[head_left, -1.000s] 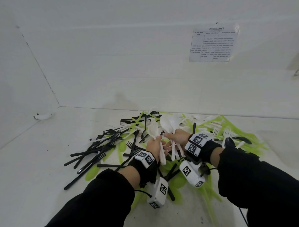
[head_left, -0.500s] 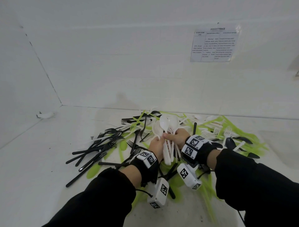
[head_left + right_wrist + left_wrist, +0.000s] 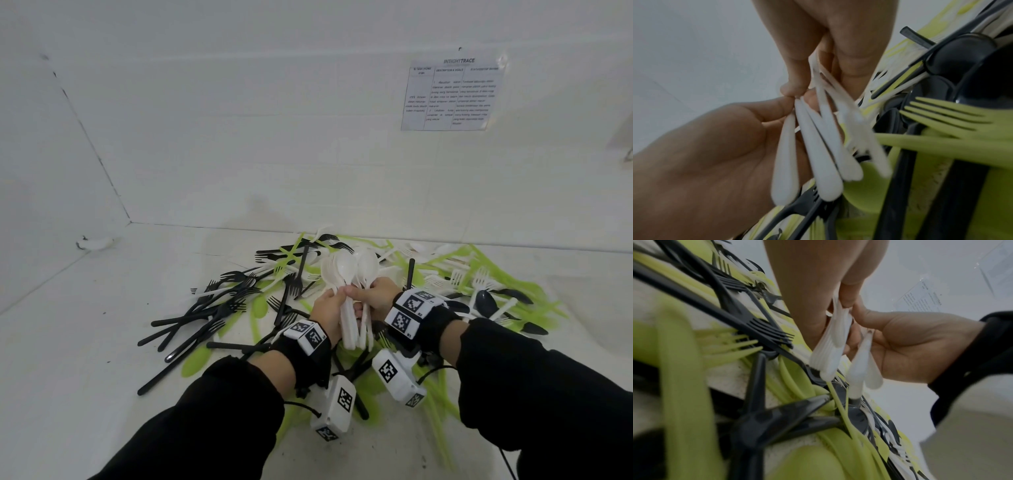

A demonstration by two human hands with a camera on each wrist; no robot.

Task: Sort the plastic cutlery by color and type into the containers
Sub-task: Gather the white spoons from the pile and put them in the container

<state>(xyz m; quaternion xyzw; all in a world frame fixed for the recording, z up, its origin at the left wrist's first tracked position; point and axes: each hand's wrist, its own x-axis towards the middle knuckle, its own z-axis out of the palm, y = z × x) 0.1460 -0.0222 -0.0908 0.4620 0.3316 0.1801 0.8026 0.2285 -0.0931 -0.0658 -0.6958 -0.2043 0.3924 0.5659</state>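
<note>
Mixed black, green and white plastic cutlery lies in a pile [image 3: 274, 301] on the white floor. Above its middle, both hands hold bunches of white spoons [image 3: 347, 269] upright, bowls up. My left hand [image 3: 334, 301] grips one bunch by the handles [image 3: 828, 347]. My right hand [image 3: 361, 296] pinches the other bunch [image 3: 840, 113] right beside it, and the two bunches touch. In the right wrist view my left hand [image 3: 715, 146] comes in from the lower left with its white handles [image 3: 818, 155] hanging down. No container is in view.
Black forks [image 3: 212, 308] spread to the left of the pile. Green cutlery [image 3: 496, 274], white forks [image 3: 479, 277] and black spoons [image 3: 486, 303] lie on the right. White walls close the back and left, with a printed sheet [image 3: 452, 94] on the back wall.
My left hand has brought its white spoons to the right and up against the bunch in my right hand. Both hands have drawn slightly nearer to me.
</note>
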